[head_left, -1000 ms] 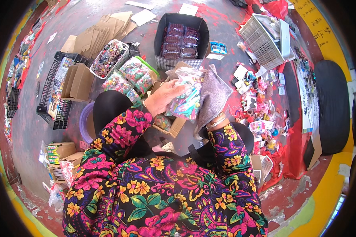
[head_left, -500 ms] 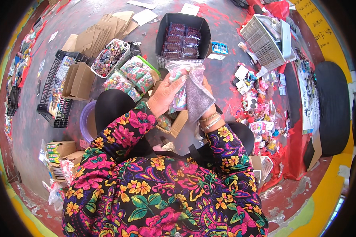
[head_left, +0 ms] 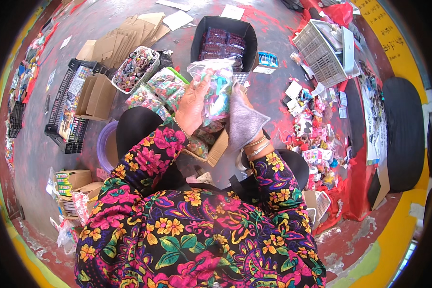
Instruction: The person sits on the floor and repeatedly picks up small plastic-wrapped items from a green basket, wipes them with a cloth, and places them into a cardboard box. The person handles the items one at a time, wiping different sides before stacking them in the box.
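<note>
A clear plastic bag point(head_left: 217, 90) stuffed with small colourful items is held up in front of me. My left hand point(head_left: 193, 104) grips its left side, fingers curled around the plastic. My right hand point(head_left: 241, 120), mostly covered by a grey cloth, holds the bag's right side from behind. Below the hands an open cardboard box point(head_left: 211, 149) with more colourful packets rests on my lap. Both forearms wear flowered sleeves, with bangles on the right wrist.
A black crate point(head_left: 222, 30) of dark red packets stands ahead. Baskets of colourful packets point(head_left: 138, 67) and flat cardboard point(head_left: 120, 38) lie at the left, a white basket point(head_left: 321, 53) at the upper right. Small toys point(head_left: 312, 139) are scattered on the floor at the right.
The bag has been raised and pushed forward, away from my chest. Both hands moved up with it and kept their hold.
</note>
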